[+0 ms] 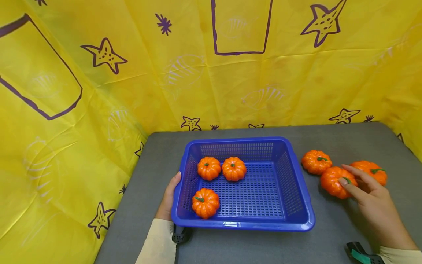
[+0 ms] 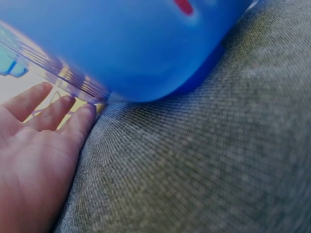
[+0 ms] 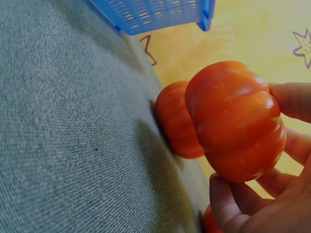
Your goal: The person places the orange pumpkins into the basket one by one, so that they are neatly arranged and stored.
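Note:
My right hand (image 1: 376, 198) grips a small orange pumpkin (image 1: 337, 182) with a green stem, thumb and fingers around its sides. In the right wrist view this pumpkin (image 3: 235, 124) is held above the table. Two more pumpkins lie near it: one (image 1: 315, 162) behind to the left, another (image 1: 366, 170) to the right, partly behind my fingers. A blue plastic basket (image 1: 244, 224) stands to the left, with three pumpkins inside, two at the back (image 1: 209, 168) (image 1: 234, 169) and one in front (image 1: 206, 204). My left hand (image 1: 169, 196) touches the basket's left side, its fingers (image 2: 77, 121) fairly straight.
A grey cloth-covered table (image 1: 138, 205) lies under everything. Yellow fabric (image 1: 211, 80) with sea-creature drawings hangs behind the table and along its sides. Dark straps (image 1: 362, 253) sit at both wrists.

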The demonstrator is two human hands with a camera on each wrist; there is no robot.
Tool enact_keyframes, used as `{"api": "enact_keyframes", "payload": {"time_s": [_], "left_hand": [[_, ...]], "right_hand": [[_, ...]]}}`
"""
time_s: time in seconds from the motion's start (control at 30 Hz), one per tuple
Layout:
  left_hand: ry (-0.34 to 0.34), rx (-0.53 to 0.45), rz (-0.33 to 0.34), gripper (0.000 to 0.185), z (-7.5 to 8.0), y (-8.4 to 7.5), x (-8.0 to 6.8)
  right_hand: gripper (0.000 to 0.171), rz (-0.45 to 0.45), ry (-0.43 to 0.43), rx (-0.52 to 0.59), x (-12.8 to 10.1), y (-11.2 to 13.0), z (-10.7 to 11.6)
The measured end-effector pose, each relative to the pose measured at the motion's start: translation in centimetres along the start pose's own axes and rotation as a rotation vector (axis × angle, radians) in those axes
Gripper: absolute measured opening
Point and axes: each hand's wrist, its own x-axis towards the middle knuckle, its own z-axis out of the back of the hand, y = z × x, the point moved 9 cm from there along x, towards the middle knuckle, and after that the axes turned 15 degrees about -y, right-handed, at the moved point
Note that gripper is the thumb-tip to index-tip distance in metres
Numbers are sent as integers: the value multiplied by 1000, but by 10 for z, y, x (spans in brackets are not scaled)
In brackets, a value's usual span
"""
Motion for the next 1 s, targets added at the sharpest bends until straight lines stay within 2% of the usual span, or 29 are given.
{"api": "enact_keyframes", "payload": {"time_s": [0.17,0.5,1.0], "left_hand": [[-14,2,-9,77,1,0,1],[16,-15,-35,75,-2,-2,2],[26,-19,-19,78,-4,-1,2]], "right_hand": [[51,6,-8,-11,-1,4,0],[52,18,-9,4,-2,13,0],[52,47,1,10,-5,27,2]]}}
